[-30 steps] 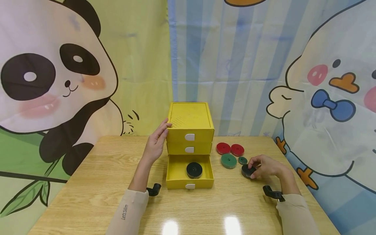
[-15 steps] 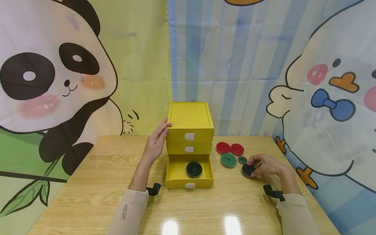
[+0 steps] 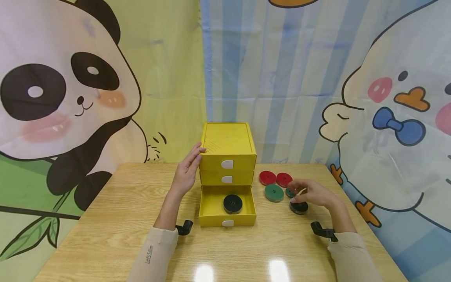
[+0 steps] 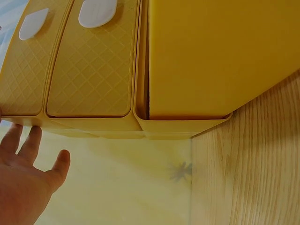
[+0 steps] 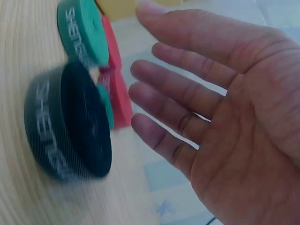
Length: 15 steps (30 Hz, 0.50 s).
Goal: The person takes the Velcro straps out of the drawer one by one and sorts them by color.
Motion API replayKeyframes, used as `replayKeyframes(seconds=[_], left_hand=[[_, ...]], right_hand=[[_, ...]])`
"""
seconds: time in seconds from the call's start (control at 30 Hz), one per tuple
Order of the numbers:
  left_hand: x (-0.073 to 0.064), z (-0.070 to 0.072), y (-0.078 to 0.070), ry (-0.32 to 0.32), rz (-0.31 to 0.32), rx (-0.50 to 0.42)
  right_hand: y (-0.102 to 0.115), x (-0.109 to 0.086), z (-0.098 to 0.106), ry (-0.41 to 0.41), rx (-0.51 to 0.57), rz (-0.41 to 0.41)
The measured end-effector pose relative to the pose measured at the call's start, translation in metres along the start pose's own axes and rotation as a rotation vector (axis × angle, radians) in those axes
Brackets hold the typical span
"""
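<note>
My left hand (image 3: pixel 184 175) rests against the left side of a yellow drawer cabinet (image 3: pixel 229 137), fingertips at its upper edge. The cabinet's bottom drawer (image 3: pixel 213 221) is pulled out, with a black roll of tape (image 3: pixel 233 204) lying in it. On the table to the right, my right hand (image 3: pixel 314 192) hovers above a second black tape roll (image 3: pixel 299 208). In the right wrist view that roll lies apart from the hand (image 5: pixel 220 108), whose fingers are extended and hold nothing. Just beyond the fingertips is a small green roll (image 3: pixel 289 193), partly covered in the head view.
A larger green roll (image 3: pixel 273 193) and two red rolls (image 3: pixel 267 178) lie right of the cabinet. The two upper drawers (image 3: pixel 211 163) are closed. Printed curtains (image 3: pixel 232 78) hang behind the wooden table (image 3: pixel 141 219).
My right hand has let go of the black roll on the table and moved up and left, towards the small green roll. The left hand and drawer have stayed put.
</note>
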<state>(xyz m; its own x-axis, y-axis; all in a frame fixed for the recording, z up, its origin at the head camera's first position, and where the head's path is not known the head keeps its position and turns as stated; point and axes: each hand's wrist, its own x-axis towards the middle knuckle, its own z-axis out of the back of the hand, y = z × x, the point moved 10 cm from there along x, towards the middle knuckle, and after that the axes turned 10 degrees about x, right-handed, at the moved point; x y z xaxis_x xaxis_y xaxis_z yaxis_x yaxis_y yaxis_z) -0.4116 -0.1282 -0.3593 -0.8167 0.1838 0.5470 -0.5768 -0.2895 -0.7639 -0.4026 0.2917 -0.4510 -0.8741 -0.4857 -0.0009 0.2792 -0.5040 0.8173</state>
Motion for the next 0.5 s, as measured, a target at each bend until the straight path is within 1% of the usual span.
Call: replayKeyframes(seconds=[0.1, 0.33, 0.5], left_hand=[[0.0, 0.0, 0.001, 0.002, -0.003, 0.0], [0.0, -0.001, 0.0, 0.002, -0.013, 0.0], [0.001, -0.001, 0.001, -0.001, -0.011, 0.004]], right_hand=[[0.013, 0.005, -0.007, 0.001, 0.014, 0.025], [0.048, 0.015, -0.024, -0.001, -0.034, 0.115], [0.065, 0.021, -0.035, -0.004, -0.047, 0.131]])
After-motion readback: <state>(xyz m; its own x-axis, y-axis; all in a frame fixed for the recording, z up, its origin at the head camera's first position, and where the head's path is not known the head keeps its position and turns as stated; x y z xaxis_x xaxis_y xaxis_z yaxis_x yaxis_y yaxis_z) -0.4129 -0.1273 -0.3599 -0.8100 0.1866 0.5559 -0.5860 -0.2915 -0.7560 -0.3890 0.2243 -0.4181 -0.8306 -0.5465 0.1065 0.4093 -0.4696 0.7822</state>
